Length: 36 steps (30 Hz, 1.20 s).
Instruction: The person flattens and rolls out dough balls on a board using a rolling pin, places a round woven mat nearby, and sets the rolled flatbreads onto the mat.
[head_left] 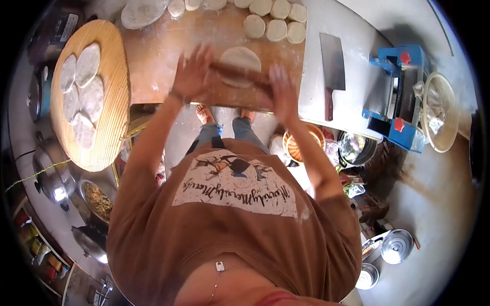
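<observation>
A flat round of dough [241, 53] lies on the wooden board [158, 56] in front of me. Across it runs a thin brown rolling pin [240, 74], blurred by motion. My left hand [194, 74] is at the pin's left end, palm down, with its fingers stretched and spread. At the right end, my right hand [281, 86] also lies flat against the pin, fingers extended and somewhat smeared. Neither hand wraps round the pin. Several small dough pieces [276, 30] sit in rows at the board's far right.
Rolled dough rounds [88, 65] rest on a round wooden board [109, 127] at left. A larger dough sheet [143, 13] lies at the far left. To the right are a cleaver [333, 61], a blue clamp-framed machine [400, 97] and a pale bowl [440, 137]. A pan of chopped filling [97, 200] stands lower left.
</observation>
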Motion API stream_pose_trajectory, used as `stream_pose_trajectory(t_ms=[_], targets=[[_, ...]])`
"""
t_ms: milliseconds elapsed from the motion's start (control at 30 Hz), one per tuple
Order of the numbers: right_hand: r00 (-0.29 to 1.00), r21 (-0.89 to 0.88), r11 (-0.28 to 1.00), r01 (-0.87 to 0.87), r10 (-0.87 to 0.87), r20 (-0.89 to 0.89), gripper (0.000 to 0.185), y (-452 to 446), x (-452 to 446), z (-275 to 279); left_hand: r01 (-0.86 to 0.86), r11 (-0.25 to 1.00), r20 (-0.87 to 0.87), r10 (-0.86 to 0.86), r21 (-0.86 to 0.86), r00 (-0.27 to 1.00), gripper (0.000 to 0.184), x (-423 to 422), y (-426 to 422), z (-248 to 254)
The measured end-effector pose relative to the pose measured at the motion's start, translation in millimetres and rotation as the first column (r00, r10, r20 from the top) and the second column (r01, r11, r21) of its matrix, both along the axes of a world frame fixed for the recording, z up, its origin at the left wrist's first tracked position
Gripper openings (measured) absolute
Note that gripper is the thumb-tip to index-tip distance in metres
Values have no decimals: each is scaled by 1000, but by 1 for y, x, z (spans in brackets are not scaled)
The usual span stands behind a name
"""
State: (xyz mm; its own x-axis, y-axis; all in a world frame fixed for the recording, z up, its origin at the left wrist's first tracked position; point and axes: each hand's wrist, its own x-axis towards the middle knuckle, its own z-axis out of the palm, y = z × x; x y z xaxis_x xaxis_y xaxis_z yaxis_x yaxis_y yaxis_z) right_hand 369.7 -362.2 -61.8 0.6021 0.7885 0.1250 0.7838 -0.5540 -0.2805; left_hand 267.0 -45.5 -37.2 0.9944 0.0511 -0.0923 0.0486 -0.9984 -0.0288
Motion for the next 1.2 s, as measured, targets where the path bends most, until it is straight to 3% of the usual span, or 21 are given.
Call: stream_pose_trajectory(t_ms=[33,67,133,200,300,400,500,600,700,800,900,1000,1100,1200], targets=[[992,-13,1000,-2,0,-130,94,-7,-29,28,31,999,-71,-32,-13,997,93,-33,-8,-4],[990,-66,997,-49,40,-133,97,-18,-49,28,55,978,56,-45,-201,997,89,-60,-13,-2],[994,-90,996,-10,1,-107,94,-2,-35,36,36,997,126,-27,-73,992,94,-49,-1,-40],[998,-10,998,68,-68,18,99,23,13,22,-17,1000,132,14,16,991,89,12,16,-30],[961,52,982,184,-190,200,98,49,44,4,-53,995,148,66,-86,987,92,49,26,-16],[995,-54,998,-18,12,-96,95,6,-22,26,75,991,-43,-70,115,997,91,-35,7,-7],[990,-89,993,-82,72,-120,87,3,-40,40,33,995,2,-33,-93,999,85,-68,3,-12],[988,2,1000,4,-5,156,92,42,32,30,-101,994,123,105,-34,987,86,14,33,-36],[985,99,993,59,-75,158,90,55,78,-1,-70,993,281,95,-100,955,89,52,39,-25],[993,111,991,-78,87,-74,84,-1,25,-1,112,940,58,-138,322,989,87,-29,8,-7],[988,-24,993,-116,113,-104,83,-1,1,27,-26,995,176,43,-97,983,84,-59,4,-35],[993,36,999,-36,32,111,86,49,66,16,-191,979,272,202,-64,941,86,25,37,-48],[994,87,992,-90,84,71,87,40,90,2,-150,987,89,154,-59,984,87,36,31,-17],[991,119,985,-126,131,-33,74,-11,32,10,-38,999,70,38,4,997,87,-45,-14,-7]])
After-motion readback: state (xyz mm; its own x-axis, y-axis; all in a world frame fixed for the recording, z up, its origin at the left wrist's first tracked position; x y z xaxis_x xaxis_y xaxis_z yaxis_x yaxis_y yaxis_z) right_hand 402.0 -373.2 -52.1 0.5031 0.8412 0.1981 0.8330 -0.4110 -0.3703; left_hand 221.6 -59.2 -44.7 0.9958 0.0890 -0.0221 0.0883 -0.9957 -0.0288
